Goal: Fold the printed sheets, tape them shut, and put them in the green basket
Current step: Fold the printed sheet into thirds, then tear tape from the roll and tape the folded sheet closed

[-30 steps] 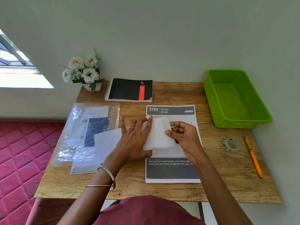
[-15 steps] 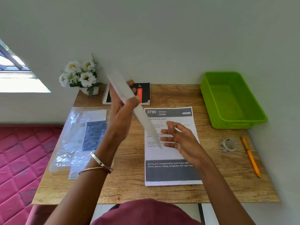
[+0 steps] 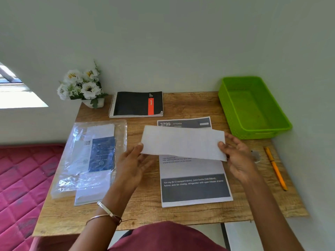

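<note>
1. I see two bare forearms reaching in from the bottom edge, with no sleeve on either one as far as the view shows.
2. On the wrist behind the left hand (image 3: 133,164) I count two thin metal bangles (image 3: 107,213): one is flat and silvery, the other is rounder with a coppery tint. They sit close together and cross near the outer side of the wrist.
3. The right hand (image 3: 239,158) and its wrist carry no jewellery that I can make out.
4. At the bottom centre I see a maroon garment (image 3: 159,238) covering the torso; its cloth looks plain, without print or buttons.
</note>
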Motion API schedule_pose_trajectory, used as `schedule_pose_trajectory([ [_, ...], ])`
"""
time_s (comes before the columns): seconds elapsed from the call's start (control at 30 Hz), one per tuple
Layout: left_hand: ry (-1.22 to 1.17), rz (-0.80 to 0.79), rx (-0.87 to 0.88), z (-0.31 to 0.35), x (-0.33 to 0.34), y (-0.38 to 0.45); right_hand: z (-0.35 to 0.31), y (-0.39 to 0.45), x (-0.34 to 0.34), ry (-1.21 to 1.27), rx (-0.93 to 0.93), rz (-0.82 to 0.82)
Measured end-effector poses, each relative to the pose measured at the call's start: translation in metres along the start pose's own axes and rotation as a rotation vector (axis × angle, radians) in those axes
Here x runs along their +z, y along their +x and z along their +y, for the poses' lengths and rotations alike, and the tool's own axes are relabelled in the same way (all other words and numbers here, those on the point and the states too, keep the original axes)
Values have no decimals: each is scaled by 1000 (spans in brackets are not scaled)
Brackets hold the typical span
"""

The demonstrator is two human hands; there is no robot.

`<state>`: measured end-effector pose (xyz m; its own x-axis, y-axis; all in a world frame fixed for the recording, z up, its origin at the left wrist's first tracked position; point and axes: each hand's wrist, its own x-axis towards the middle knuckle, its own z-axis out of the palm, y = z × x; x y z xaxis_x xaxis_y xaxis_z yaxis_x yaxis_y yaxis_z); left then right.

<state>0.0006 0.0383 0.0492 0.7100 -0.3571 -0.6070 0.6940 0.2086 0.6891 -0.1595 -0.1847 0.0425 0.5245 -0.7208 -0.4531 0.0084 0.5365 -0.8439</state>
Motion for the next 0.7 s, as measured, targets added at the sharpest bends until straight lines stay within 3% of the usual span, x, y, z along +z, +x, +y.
schedule_pose_trajectory([
  [0.2,163,62,-9,-3,-1,6,11,0,-12,-160,-111,18],
  [0.37,632,141,113,-16,-16,22,15,1,-12,-464,-228,114],
  [0.5,820,188,188,-26,-23,30,24,2,-12,-797,-323,169],
  [0.6,1012,196,281,-30,-25,31,29,3,-16,-919,-361,183],
  [0.7,1327,246,486,-36,-22,24,30,2,-25,-980,-435,230],
])
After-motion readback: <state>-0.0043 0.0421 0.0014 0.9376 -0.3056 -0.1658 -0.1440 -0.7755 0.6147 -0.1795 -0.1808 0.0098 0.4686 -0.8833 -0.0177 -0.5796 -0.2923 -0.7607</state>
